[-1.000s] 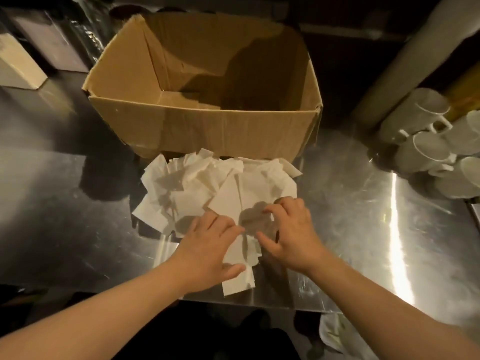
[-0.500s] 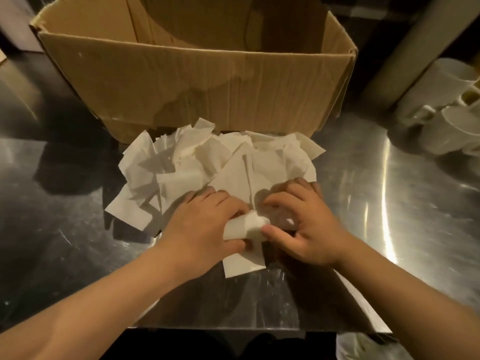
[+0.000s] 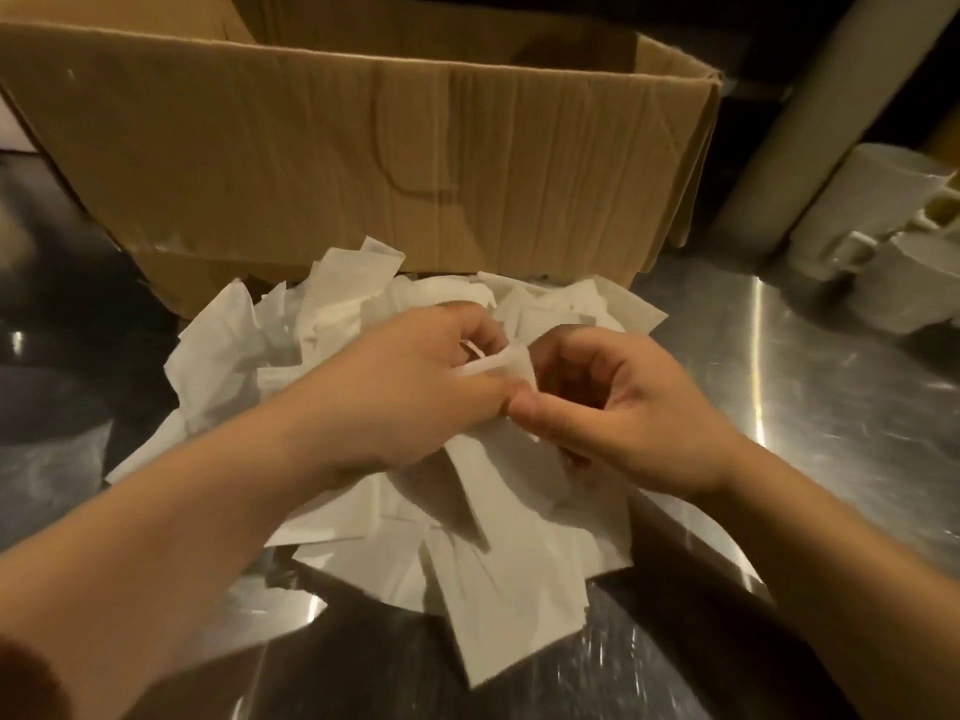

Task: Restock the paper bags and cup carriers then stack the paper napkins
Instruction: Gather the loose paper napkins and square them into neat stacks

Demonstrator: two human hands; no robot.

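**Two hands on one napkin**

Both your hands meet over a loose heap of white paper napkins (image 3: 467,511) on the steel counter (image 3: 810,407), just before the creased cardboard box (image 3: 363,148). Your left hand (image 3: 410,392) and right hand (image 3: 618,407) each pinch one thin, folded napkin (image 3: 506,363). White mugs (image 3: 904,262) are cut off at right.

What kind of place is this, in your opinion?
Probably a café or restaurant work area: a steel counter, stacked white mugs at the right, and loose paper napkins heaped before a cardboard box.
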